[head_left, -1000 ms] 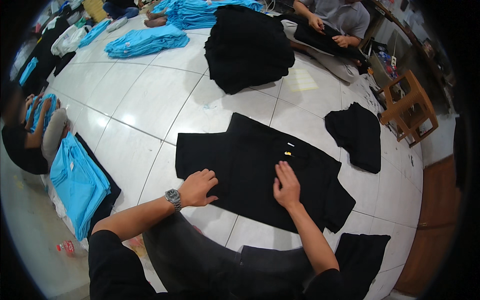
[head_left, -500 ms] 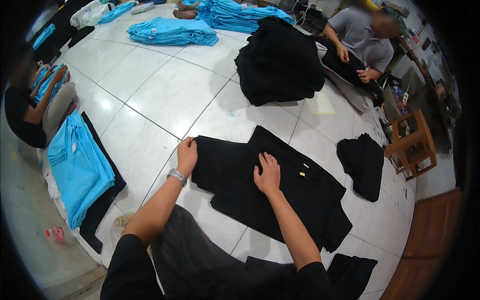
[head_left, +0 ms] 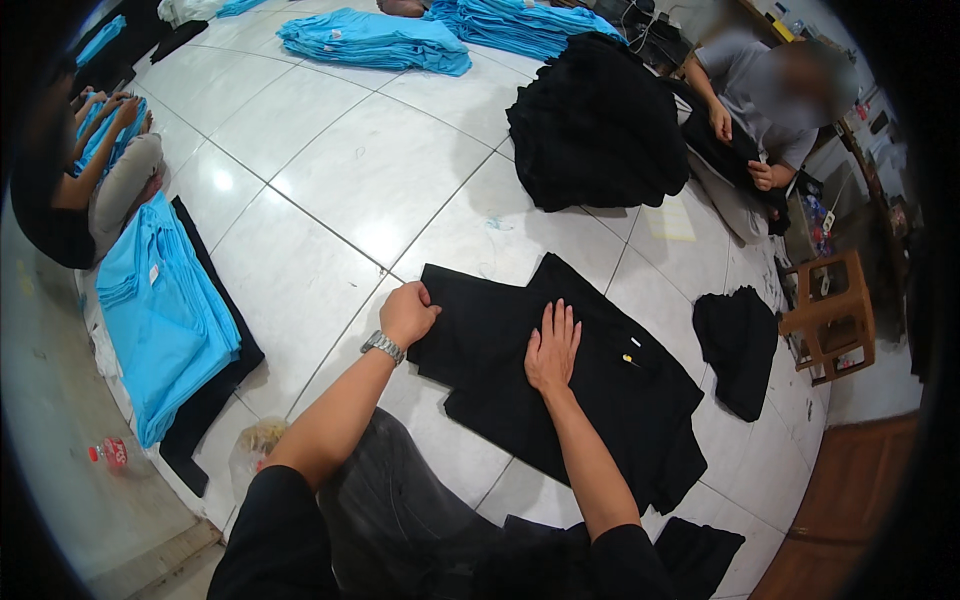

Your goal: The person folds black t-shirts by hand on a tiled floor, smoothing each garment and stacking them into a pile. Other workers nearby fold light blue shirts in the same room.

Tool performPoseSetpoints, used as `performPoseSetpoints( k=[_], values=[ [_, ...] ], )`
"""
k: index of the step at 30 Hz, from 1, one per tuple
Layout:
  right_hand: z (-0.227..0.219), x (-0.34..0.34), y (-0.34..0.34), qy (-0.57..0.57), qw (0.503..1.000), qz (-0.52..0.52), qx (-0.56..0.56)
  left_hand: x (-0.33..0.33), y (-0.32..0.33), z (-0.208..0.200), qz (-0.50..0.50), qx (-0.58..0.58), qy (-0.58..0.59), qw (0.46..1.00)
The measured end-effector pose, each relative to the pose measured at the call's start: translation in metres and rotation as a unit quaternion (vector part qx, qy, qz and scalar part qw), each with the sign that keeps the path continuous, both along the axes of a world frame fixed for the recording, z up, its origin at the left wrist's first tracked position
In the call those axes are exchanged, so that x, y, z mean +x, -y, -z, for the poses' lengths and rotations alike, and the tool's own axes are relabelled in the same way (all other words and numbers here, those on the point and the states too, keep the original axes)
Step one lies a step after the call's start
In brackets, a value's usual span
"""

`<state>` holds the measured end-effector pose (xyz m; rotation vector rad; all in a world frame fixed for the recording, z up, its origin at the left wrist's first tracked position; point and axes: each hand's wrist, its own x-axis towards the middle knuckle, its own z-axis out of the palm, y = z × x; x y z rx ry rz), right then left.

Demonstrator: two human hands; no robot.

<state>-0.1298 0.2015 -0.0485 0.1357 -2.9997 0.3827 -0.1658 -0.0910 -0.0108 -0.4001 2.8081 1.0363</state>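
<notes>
A black garment (head_left: pixel 628 400) is spread flat on the tiled floor (head_left: pixel 320 200). Its middle is pressed by the flat, released right hand (head_left: pixel 554 350); its left edge is met by the curled left hand (head_left: pixel 408 314), whose grip cannot be made out. A black cloth pile (head_left: pixel 600 130) is set beyond.

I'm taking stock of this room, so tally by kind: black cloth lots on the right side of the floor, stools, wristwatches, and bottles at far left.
Black cloth lots: 4 (one under the right hand, a big heap, a bundle near the stool, one at lower right)
Stool: 1
Wristwatch: 1
Bottle: 1
Total: 7
</notes>
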Motion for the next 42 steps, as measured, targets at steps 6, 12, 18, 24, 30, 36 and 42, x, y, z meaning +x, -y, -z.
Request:
performPoseSetpoints(
  k=[6,12,18,24,30,36,42],
  values=[
    [0.0,0.001,0.001,-0.006,1.0,0.006,-0.001,-0.008,0.022,0.006,-0.094,0.283,-0.028,0.954],
    [0.001,0.001,0.001,-0.024,1.0,0.004,-0.013,0.003,0.031,-0.003,-0.126,0.367,0.137,0.911],
    [0.002,0.0,0.002,-0.03,0.999,0.012,-0.007,0.002,0.028,-0.007,-0.019,0.173,0.052,0.983],
    [0.002,0.0,0.002,-0.034,0.999,0.012,-0.015,0.001,0.034,-0.002,-0.002,0.323,0.029,0.946],
    [0.002,0.0,0.002,-0.029,0.999,0.016,-0.009,0.001,0.024,-0.01,-0.018,0.651,0.234,0.722],
    [0.001,-0.001,-0.003,-0.013,0.999,0.006,-0.034,0.009,0.004,-0.024,0.122,0.543,0.2,0.806],
    [-0.011,-0.001,-0.001,0.041,0.999,0.013,-0.033,0.006,0.03,-0.014,0.193,0.399,0.102,0.891]
  ],
)
